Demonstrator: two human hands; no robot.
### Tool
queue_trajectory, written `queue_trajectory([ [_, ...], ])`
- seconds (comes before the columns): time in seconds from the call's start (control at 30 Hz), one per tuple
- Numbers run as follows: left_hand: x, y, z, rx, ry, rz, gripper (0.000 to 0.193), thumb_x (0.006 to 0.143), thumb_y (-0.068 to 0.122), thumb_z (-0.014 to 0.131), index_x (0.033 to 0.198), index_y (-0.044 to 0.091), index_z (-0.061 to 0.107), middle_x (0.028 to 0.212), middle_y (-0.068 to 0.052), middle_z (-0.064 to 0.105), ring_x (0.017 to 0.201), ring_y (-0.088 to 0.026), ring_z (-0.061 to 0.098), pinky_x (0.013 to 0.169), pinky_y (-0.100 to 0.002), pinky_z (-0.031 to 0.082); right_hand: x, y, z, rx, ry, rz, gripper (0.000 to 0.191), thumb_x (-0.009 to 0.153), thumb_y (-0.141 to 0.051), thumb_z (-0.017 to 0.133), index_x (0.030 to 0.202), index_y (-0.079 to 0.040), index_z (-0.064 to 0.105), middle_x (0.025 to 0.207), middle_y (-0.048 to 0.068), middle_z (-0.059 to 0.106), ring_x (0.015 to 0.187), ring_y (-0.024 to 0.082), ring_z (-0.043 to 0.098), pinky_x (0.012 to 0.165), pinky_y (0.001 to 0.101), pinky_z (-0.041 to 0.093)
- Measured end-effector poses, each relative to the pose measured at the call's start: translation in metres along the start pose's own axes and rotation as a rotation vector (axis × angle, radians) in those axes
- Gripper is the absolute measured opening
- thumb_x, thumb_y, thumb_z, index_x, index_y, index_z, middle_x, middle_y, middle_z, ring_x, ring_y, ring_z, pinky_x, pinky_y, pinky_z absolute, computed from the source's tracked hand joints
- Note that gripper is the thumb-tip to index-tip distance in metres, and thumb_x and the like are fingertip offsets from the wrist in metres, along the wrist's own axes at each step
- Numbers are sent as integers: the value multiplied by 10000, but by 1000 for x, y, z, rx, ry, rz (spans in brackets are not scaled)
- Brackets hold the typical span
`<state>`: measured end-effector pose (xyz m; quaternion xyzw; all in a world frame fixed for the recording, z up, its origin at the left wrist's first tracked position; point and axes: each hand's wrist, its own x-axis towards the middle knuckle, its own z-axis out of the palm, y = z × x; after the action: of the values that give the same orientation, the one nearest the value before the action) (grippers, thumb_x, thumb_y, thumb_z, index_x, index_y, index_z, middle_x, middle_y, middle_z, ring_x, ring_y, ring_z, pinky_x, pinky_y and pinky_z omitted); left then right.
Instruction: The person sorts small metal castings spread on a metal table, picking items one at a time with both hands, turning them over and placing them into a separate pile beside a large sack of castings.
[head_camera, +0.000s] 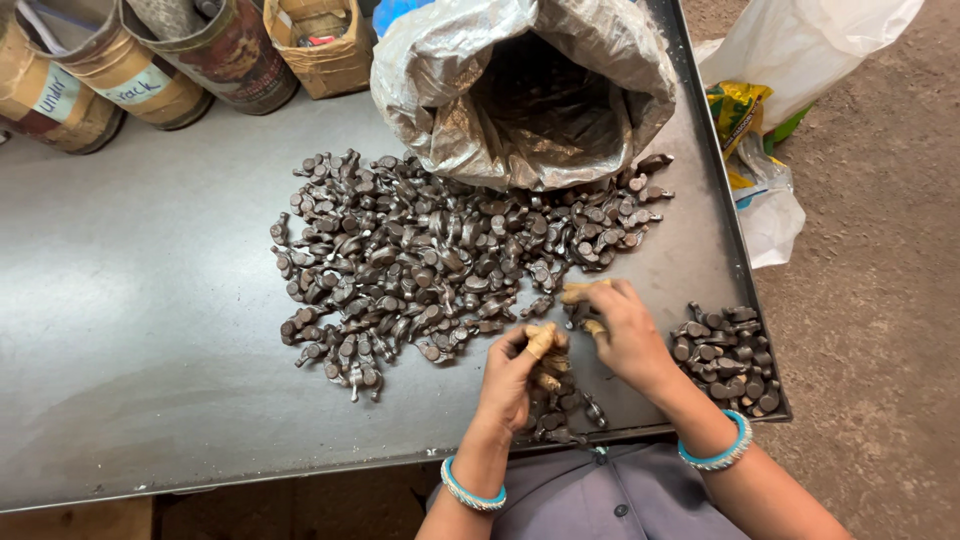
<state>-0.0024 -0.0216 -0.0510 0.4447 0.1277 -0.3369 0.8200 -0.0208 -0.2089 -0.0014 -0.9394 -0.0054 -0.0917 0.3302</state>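
Metal parts (440, 260) lie spilled from sack (530, 90) for easy picking; our left hand (510, 385) & right hand (625, 335) each pinch one w/ taped fingertips (541, 338), sorted pile (728, 358) kept apart.

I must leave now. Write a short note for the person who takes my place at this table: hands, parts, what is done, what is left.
Left hand: grip on a small dark metal part, fingertips taped.
Right hand: fingers reaching into the edge of the big pile.
Open sack lies behind the pile on the metal table.
Done: a small separate heap sits at the right corner.
Left: the big pile, and a few parts near the front edge.
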Motion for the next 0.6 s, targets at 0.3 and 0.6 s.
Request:
queue_trajectory([
  [0.3, -13, 25, 8, 1047, 309, 695, 600, 805, 238, 870, 1372, 151, 696, 834, -63, 747, 697, -119, 638, 657, -329, 536, -6, 23, 4, 28, -143, 30, 383, 719, 29, 769, 1082, -80, 712, 1050, 76, 721, 1017, 290, 640, 925, 387, 525],
  [0.6, -7, 27, 19, 996, 287, 228, 581, 776, 256, 835, 1339, 207, 702, 828, -71, 768, 674, -210, 654, 676, -349, 509, -45, 56, 3, 1465, -133, 555, 330, 842, 77, 705, 1170, 93, 671, 1123, 192, 734, 1020, 270, 746, 899, 463, 636],
])
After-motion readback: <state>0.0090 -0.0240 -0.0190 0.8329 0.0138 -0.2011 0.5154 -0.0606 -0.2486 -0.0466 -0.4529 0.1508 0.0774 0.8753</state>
